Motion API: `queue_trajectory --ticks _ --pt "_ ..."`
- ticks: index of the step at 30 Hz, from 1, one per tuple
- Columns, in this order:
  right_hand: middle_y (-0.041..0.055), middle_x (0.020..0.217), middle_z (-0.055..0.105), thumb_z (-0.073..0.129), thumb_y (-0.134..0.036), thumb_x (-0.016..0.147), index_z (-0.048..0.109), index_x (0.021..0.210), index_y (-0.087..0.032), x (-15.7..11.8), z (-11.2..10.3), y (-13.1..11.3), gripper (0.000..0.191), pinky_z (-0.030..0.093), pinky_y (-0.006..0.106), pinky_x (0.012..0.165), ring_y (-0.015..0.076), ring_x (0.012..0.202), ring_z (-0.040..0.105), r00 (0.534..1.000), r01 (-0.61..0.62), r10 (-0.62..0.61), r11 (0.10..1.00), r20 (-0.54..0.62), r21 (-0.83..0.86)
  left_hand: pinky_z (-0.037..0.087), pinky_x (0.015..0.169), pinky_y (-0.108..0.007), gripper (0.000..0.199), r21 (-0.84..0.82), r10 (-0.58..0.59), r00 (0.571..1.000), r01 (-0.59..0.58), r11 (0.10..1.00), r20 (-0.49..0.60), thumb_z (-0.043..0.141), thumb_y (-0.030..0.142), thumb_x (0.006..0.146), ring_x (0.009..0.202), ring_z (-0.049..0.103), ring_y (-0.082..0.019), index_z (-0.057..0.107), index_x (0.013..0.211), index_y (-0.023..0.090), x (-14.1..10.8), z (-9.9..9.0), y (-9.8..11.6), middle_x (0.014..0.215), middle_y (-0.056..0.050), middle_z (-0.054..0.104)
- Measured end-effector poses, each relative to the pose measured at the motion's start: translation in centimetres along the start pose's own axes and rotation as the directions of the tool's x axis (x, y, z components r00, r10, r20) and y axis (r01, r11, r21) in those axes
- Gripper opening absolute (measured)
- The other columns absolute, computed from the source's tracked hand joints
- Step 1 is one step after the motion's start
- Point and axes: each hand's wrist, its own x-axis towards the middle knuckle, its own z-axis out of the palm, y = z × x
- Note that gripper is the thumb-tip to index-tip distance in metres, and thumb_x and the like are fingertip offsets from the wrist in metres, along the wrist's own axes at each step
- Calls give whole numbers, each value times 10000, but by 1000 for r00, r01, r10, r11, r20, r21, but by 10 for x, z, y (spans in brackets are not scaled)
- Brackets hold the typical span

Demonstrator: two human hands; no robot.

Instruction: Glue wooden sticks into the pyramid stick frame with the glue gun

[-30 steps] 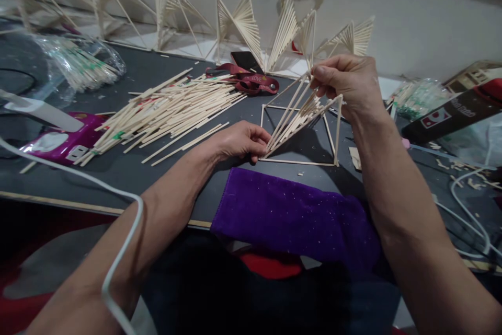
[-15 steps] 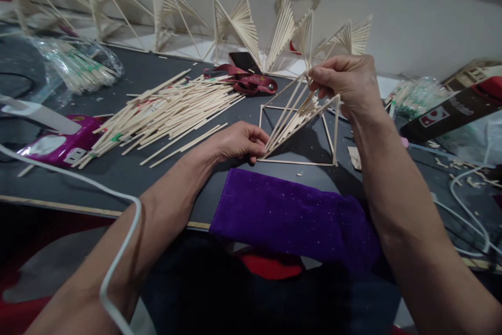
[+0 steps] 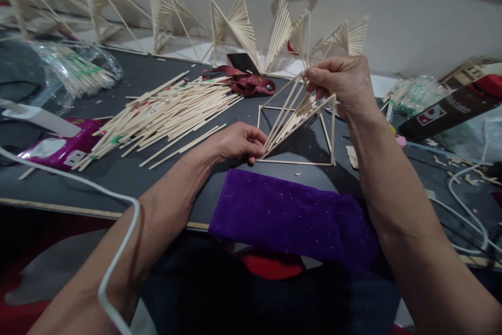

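A wooden stick frame (image 3: 296, 162) with a fan of sticks rising across it stands on the grey table. My left hand (image 3: 245, 142) pinches the frame's near left corner, where the sticks' lower ends meet. Above the back of the frame, my right hand (image 3: 339, 81) is closed on the upper end of a thin stick, its fingertips touching the top of the fan. Exactly where that stick's tip meets the frame is hidden by the fingers. A loose pile of sticks (image 3: 176, 110) lies to the left of my left hand.
A purple cloth (image 3: 290, 215) covers the table's front edge. Several finished stick models (image 3: 235, 26) line the wall. Around them are a red lanyard (image 3: 253, 83), a purple power strip (image 3: 66, 141), bagged sticks (image 3: 78, 68), a dark bottle (image 3: 443, 107) and a white cable (image 3: 135, 220).
The whole view has shifted slightly, moving things a little left. Both hands keep their holds, with hardly any movement relative to the stick frame.
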Motion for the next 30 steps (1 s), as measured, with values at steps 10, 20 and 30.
queue_trajectory --ticks 10,20,30 --pt "-12 605 628 720 -276 801 710 770 -148 0 -4 6 133 452 194 482 69 498 536 999 24 -22 999 50 -44 296 409 -185 255 103 16 998 -23 994 61 779 262 689 546 624 -122 728 921 169 -3 -9 -1 723 -54 695" --pt "-9 620 641 741 -287 793 682 755 -167 2 -9 3 139 415 187 440 62 473 512 1000 -13 13 1000 -2 -20 335 434 -189 324 129 26 999 -31 991 38 764 321 727 563 623 -125 724 1002 154 -4 -11 3 715 -56 688" --pt "3 755 693 624 -488 898 588 783 -235 6 -37 -17 281 351 225 437 100 554 599 982 41 -48 998 -181 -42 324 368 -196 339 -3 184 949 -191 982 -256 841 384 598 434 533 -117 768 821 139 0 -11 11 661 -96 698"
